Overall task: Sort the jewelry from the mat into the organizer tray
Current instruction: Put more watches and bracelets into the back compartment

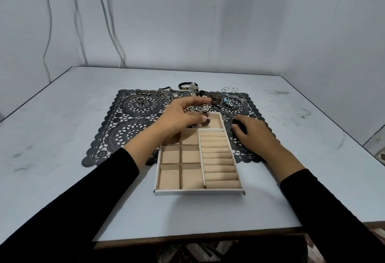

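Note:
A white organizer tray [199, 191] with beige lining lies on the front part of a black lace mat [125, 129]. My left hand [181, 114] pinches a metal link bracelet [205, 111], which hangs over the tray's far compartment [216, 123]. Palm down, my right hand [253, 132] rests on the mat just right of the tray, fingers loosely curved. More jewelry lies along the mat's far edge: a black bead bracelet [185, 86], chains [154, 92], small rings [137, 101] and a blue beaded bangle [232, 101].
Several thin rings [229, 89] lie on the pale table [62, 137] just beyond the mat's far right corner. The tray's square compartments [180, 166] and ring rolls [218, 158] hold nothing. Walls close in behind the table, with cables [108, 23] hanging on the back wall.

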